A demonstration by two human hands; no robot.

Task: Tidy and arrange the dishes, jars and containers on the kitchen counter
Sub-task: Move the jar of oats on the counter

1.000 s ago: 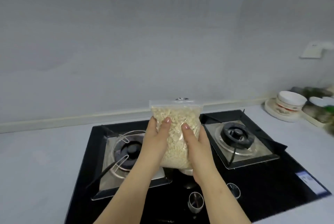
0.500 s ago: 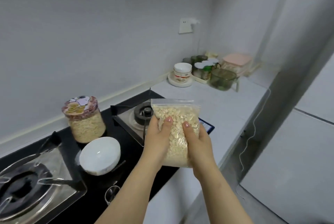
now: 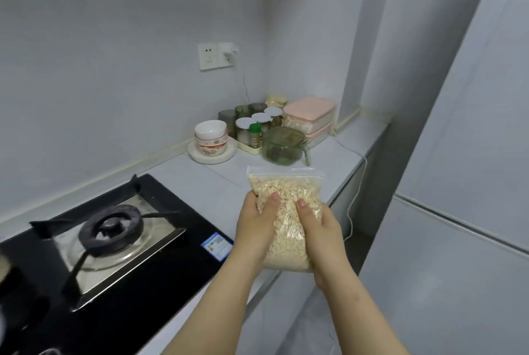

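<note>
A clear zip bag of oats (image 3: 289,220) is held upright in the air above the counter's front edge. My left hand (image 3: 254,228) grips its left side and my right hand (image 3: 320,237) grips its right side, thumbs pressed into the front. At the back corner stand stacked white bowls on a plate (image 3: 211,137), a tray of lidded jars (image 3: 257,128), a green glass measuring jug (image 3: 283,147) and two stacked pink-lidded boxes (image 3: 309,119).
A black gas hob (image 3: 108,240) with a burner fills the left of the grey counter (image 3: 200,180). A white cable (image 3: 355,200) hangs over the counter's right edge. A white fridge (image 3: 458,240) stands at the right. A wall socket (image 3: 216,55) is above the jars.
The view has swung right along the counter, away from the hob, an oat jar and a white bowl, toward the corner. Both hands keep the same hold on the bag.
</note>
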